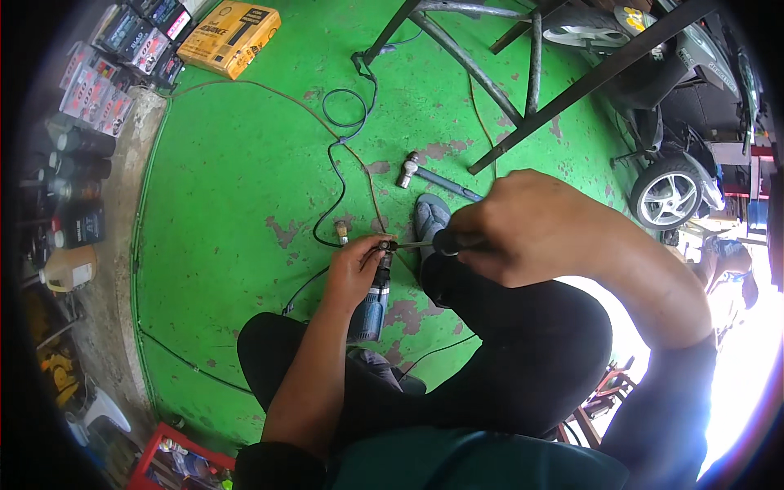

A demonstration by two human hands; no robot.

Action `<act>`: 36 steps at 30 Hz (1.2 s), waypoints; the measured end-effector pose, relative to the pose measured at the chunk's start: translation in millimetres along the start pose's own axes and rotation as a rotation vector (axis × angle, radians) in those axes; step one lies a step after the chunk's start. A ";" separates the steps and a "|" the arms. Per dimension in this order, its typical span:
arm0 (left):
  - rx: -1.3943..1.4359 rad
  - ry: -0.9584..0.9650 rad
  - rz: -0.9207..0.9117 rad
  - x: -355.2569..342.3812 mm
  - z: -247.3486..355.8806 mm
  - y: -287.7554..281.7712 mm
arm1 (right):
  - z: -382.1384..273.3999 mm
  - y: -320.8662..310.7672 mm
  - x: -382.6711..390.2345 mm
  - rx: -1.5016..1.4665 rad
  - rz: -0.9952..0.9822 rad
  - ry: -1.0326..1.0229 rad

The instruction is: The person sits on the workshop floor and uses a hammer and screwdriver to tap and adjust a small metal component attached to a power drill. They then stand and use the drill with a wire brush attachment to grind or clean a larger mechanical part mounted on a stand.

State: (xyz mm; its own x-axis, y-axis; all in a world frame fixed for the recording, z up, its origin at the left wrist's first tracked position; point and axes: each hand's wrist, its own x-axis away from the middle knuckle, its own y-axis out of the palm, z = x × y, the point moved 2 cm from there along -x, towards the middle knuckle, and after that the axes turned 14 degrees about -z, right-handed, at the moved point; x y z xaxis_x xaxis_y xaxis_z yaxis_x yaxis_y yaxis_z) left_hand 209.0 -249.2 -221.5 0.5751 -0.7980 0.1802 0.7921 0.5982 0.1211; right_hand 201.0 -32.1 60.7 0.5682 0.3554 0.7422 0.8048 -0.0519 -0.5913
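Observation:
My right hand [523, 233] is wrapped round the dark handle of a screwdriver [415, 245], whose thin shaft points left. At the shaft's end, my left hand [353, 273] pinches a small dark metal part [385, 245] with a round opening. Its exact kind is too small to make out, and whether the tip sits inside it I cannot tell. Just below my left fingers, a blue power tool [370, 314] lies on the floor between my legs. A brush [341, 231] with a pale head rests just beyond my left hand.
A ball-peen hammer [433, 175] lies beyond my sandalled foot [431, 214]. Dark cables [339, 175] loop across the green floor [220, 188]. A metal frame stand [482, 73] rises ahead; a scooter [670, 196] stands right. Boxes [229, 37] and bottles [82, 224] line the left side.

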 end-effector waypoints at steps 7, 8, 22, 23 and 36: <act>-0.061 0.073 -0.033 -4.4 -4.3 5.5 | -28.6 -4.1 -50.1 0.075 -0.325 0.262; -0.100 0.109 -0.027 -4.7 -0.7 5.4 | -31.8 -0.5 -54.9 0.091 -0.349 0.254; -0.668 0.129 -0.500 -33.0 37.8 14.6 | -32.3 56.0 -66.6 0.223 -0.570 0.296; -0.774 0.155 -0.570 -38.5 36.0 15.2 | -34.0 56.9 -63.7 0.198 -0.596 0.327; -0.736 0.324 -0.640 -51.6 33.8 22.1 | -7.4 93.6 -18.7 -0.107 -0.335 0.441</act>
State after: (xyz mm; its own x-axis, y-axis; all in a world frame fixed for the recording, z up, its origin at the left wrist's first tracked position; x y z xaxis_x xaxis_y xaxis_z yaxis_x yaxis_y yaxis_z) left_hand 189.9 -192.4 -195.1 -0.0574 -0.9983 0.0072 0.8362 -0.0521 -0.5460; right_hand 267.0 -50.6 -6.2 0.2781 -0.0534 0.9591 0.9534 -0.1060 -0.2824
